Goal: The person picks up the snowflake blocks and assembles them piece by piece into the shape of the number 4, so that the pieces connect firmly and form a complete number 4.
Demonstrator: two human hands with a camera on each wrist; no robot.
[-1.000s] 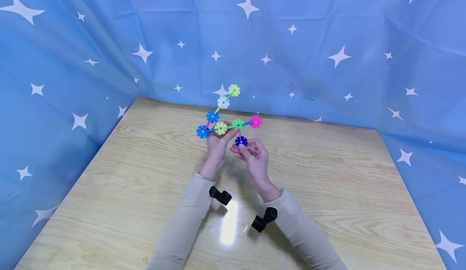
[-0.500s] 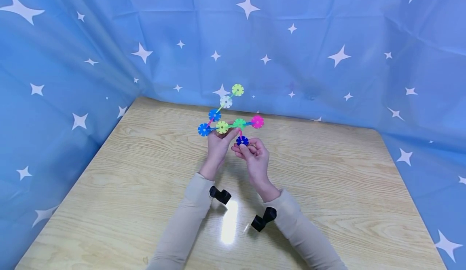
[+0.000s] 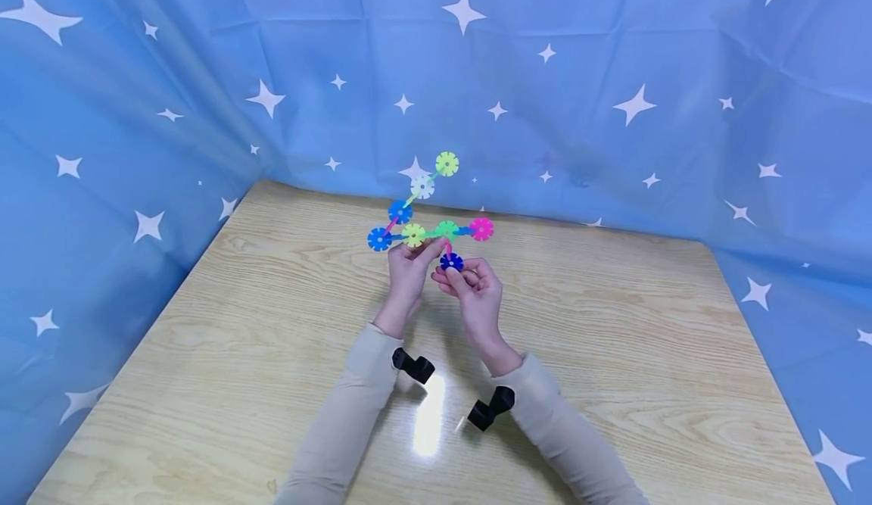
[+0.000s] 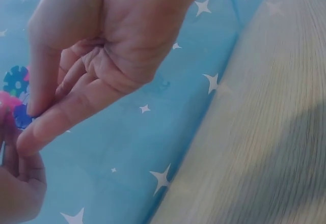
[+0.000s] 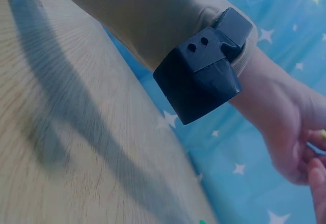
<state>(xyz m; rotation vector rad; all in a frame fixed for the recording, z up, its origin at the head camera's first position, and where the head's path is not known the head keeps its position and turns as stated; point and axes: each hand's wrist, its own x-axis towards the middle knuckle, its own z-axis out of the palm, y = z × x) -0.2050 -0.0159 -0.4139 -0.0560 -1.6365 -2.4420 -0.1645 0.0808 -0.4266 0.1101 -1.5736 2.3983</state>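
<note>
A branching chain of notched plastic snowflake discs is held above the table in the head view. Pink [image 3: 481, 229], green [image 3: 446, 230] and yellow-green [image 3: 412, 235] discs run across to a blue disc [image 3: 379, 239] at the left. From there a second arm slants up through a white disc [image 3: 422, 186]. My left hand [image 3: 407, 270] grips the chain from below, thumb by the green disc; its other fingers are mostly hidden. My right hand [image 3: 480, 293] pinches a dark blue disc [image 3: 451, 262], which hangs below the green one on a pink link. Both wrist views show the handwork only partly, at the edge.
The wooden table [image 3: 613, 323] lies under both arms, with a bright reflection near its front. A blue curtain [image 3: 545, 73] with white stars stands behind and at the sides. A black wrist camera [image 5: 198, 76] juts from a sleeve cuff.
The upper arm of the disc chain has shifted slightly up and to the right. The left-hand blue disc has risen a little. Both hands keep their hold, almost still.
</note>
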